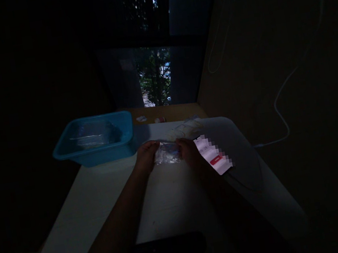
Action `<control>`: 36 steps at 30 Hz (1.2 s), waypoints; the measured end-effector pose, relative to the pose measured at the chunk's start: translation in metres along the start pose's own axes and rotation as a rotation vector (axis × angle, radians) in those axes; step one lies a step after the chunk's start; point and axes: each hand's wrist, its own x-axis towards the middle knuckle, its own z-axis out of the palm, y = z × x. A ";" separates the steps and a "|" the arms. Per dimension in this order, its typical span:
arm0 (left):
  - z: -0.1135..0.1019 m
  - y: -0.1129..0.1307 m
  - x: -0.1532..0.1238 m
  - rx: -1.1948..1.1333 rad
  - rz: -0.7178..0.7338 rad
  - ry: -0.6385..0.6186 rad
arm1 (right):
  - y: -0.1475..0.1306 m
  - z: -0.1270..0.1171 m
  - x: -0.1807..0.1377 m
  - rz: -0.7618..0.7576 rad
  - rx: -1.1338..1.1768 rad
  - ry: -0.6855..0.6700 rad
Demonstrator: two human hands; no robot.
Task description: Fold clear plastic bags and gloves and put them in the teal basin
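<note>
A clear, crinkled plastic bag [167, 154] is stretched between my two hands, over the middle of the white table [167, 195]. My left hand [147, 156] is closed on its left edge, with thumb and fingers pinching near the top corner. On the opposite edge, my right hand [187, 148] is closed in the same way. The light is dim, and I cannot make out whether anything lies inside the bag. Just right of my right hand lies a phone [214, 155] with its screen lit.
A blue plastic basket [113, 152] with clear-wrapped contents stands at the back left. More clear plastic [185, 128] lies at the table's far edge. A long dark object [169, 248] lies near the front edge. A white cable [276, 105] hangs at the right. Behind is a window [154, 75].
</note>
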 end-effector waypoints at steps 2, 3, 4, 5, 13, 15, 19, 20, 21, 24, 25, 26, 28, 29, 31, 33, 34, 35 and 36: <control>-0.001 -0.001 0.001 0.000 0.011 -0.007 | -0.002 0.000 -0.002 0.007 -0.055 -0.025; -0.001 -0.002 0.002 -0.001 0.015 -0.005 | -0.003 -0.001 -0.003 -0.005 -0.107 -0.040; -0.001 -0.002 0.002 -0.003 0.018 -0.002 | -0.004 -0.001 -0.003 -0.019 -0.160 -0.055; -0.001 -0.002 0.002 -0.005 0.021 0.000 | -0.004 -0.002 -0.004 -0.034 -0.200 -0.065; 0.001 -0.002 -0.004 0.012 0.004 -0.088 | -0.005 -0.004 -0.006 -0.114 -0.110 -0.024; 0.000 -0.002 -0.005 0.020 -0.012 -0.115 | -0.005 -0.004 -0.006 -0.142 -0.149 -0.012; -0.001 -0.003 -0.004 0.136 0.020 -0.163 | -0.007 -0.003 -0.006 -0.110 -0.183 -0.016; -0.001 -0.003 -0.004 0.184 0.034 -0.163 | -0.008 -0.003 -0.005 -0.102 -0.179 -0.019; -0.001 -0.002 -0.004 0.224 0.049 -0.155 | -0.008 -0.003 -0.005 -0.094 -0.177 -0.026; -0.001 -0.002 -0.003 0.259 0.061 -0.142 | -0.009 -0.003 -0.005 -0.076 -0.191 -0.052; -0.001 -0.002 -0.003 0.241 0.059 -0.136 | -0.008 -0.003 -0.005 -0.068 -0.198 -0.066; -0.001 -0.002 -0.002 0.215 0.054 -0.129 | -0.007 -0.003 -0.005 -0.061 -0.204 -0.076; -0.002 -0.003 -0.001 0.164 0.041 -0.114 | -0.004 -0.004 -0.003 -0.051 -0.217 -0.089; -0.002 -0.004 0.000 0.147 0.038 -0.105 | -0.003 -0.003 -0.002 -0.045 -0.214 -0.092; -0.003 -0.005 0.001 0.136 0.046 -0.100 | -0.001 -0.003 -0.001 -0.043 -0.188 -0.089; -0.004 -0.006 0.001 0.139 0.060 -0.119 | -0.002 -0.002 -0.001 -0.072 -0.157 -0.069; -0.004 -0.006 0.000 0.146 0.063 -0.138 | -0.003 -0.002 -0.002 -0.092 -0.146 -0.055; -0.004 -0.006 0.000 0.155 0.062 -0.157 | -0.004 -0.002 -0.003 -0.110 -0.138 -0.044; -0.004 -0.006 -0.001 0.166 0.059 -0.176 | -0.005 -0.002 -0.004 -0.119 -0.126 -0.038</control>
